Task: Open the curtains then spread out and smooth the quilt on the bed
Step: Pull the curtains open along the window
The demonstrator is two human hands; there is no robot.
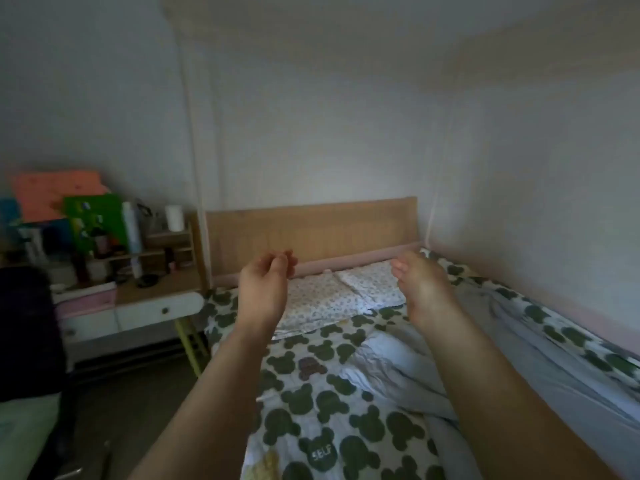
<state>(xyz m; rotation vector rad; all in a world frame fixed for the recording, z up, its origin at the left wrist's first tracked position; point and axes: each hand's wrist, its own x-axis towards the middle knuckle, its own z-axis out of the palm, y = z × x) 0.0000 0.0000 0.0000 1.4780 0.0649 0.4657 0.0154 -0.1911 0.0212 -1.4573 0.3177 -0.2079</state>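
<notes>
Both hands hover before the headboard (311, 230): left hand (265, 282) and right hand (420, 285), fingers loosely curled, holding nothing. One quilt (391, 358) lies bunched below the headboard's right end. It is probably best gripped at two well-spread edge points and drawn leftward. Seemingly two pillows (322, 299) lie under the headboard.

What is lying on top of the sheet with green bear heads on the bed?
A floral pillow by the headboard and a crumpled pale quilt on the right. The sheet beneath them is hidden.
</notes>
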